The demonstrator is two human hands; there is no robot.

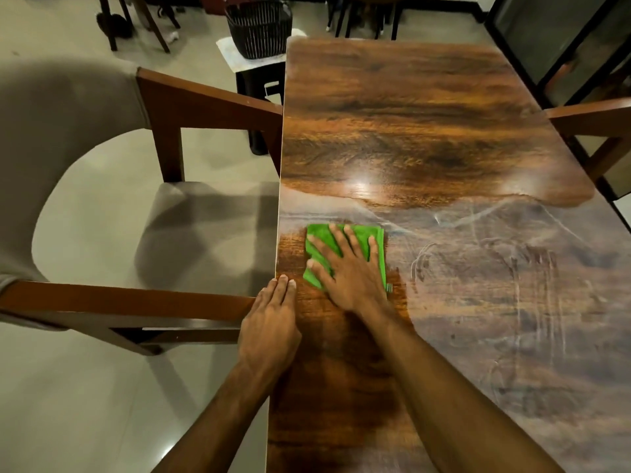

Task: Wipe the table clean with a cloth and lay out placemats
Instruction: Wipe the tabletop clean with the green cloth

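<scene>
Pressing flat on green cloth point(345, 254), right hand point(351, 271) has fingers point(321, 249) spread, released. Left hand point(269, 322) rests straight-fingered on surface point(426, 131) edge, just beside cloth. No readable writing.

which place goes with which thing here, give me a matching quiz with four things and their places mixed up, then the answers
Things:
1. cloth
2. left hand
3. basket
4. chair

Places:
a. resting on the left edge of the table
b. beside the table's left side
c. flat on the table under the right hand
d. beyond the table's far left corner

Pairs: 1-c, 2-a, 3-d, 4-b
</scene>
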